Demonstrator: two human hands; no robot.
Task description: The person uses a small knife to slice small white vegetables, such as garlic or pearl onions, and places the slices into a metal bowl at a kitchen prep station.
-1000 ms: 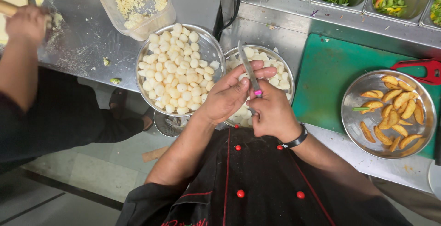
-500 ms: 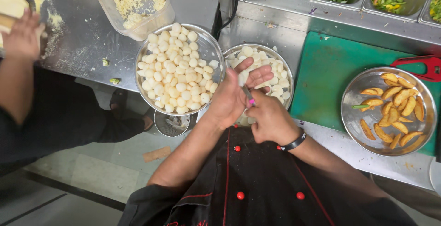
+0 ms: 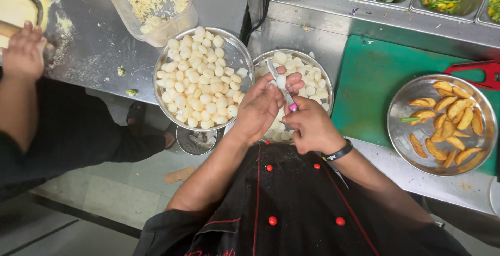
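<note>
Left hand: your left hand [image 3: 260,107] pinches a small white ball [image 3: 281,81] between thumb and fingertips, above the right-hand bowl [image 3: 324,75]
Right hand: your right hand [image 3: 311,127] is closed around a small knife [image 3: 280,86] with a pink handle end, the blade up against the ball
Big bowl: a steel bowl [image 3: 235,54] heaped with white balls sits just left of your hands
Tray: a round steel tray [image 3: 401,111] of fried wedges rests on the green board [image 3: 370,76]
Other person: a co-worker's hand [image 3: 23,52] presses on the floury counter [image 3: 99,37] at far left
</note>
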